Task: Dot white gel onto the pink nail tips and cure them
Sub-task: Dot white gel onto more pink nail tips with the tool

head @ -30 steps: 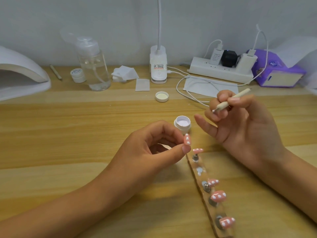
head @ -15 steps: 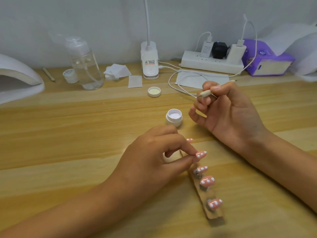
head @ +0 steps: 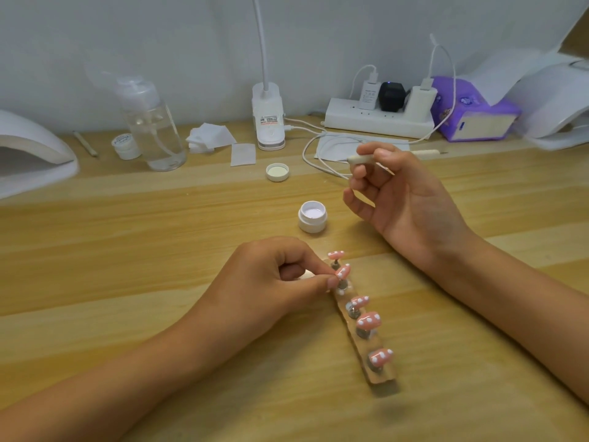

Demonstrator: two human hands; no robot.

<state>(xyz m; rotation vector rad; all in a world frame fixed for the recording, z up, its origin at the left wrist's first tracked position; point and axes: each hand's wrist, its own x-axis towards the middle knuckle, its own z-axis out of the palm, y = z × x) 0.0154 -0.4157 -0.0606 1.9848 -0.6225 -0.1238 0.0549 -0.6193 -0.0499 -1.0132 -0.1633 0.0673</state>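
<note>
Pink and white-dotted, the small oval nail tip (head: 343, 271) is being pinched by the left hand's (head: 274, 282) thumb and forefinger, right at the 2nd post of the clear bar-shaped holder strip (head: 384, 386), which is running lengthwise toward the viewer. The right hand (head: 411, 202), farther off, is gripping a cream dotting stick (head: 361, 159).

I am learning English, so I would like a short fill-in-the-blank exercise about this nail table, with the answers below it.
1. The left hand pinches a pink nail tip that bears ____ dots.
2. The dotting tool is held in the ____ hand.
3. The gel jar stands ____, with its lid lying apart from it.
4. Along the holder, ____ pink tips are in view.
Missing words: white; right; open; five.
</note>
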